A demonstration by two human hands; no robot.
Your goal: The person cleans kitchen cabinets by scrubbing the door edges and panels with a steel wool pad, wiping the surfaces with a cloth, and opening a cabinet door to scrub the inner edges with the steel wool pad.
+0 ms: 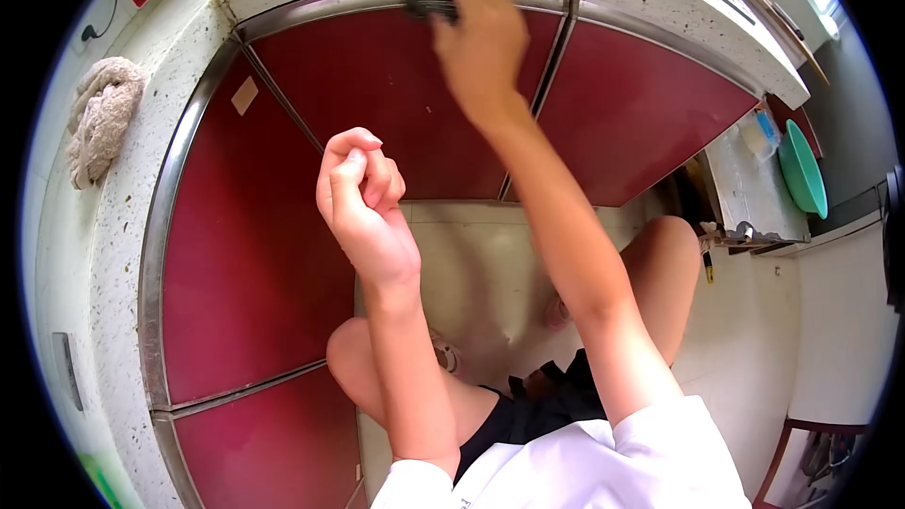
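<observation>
My right hand (483,42) is stretched up to the top of the red cabinet door (396,85), closed on a black scrubber (432,2). The scrubber is slightly blurred and lies against the metal trim (330,7) just under the counter edge. Lower down and to the left, my left hand (366,203) hangs in the air before the cabinets. Its fingers are curled in with the thumb against them, and nothing shows in its grasp.
A speckled stone counter (123,226) runs along the left and top. On it lies a beige towel (104,118). To the right, a green basin (802,170) leans by a low shelf (749,179). My bent knees (665,264) are close to the cabinet doors.
</observation>
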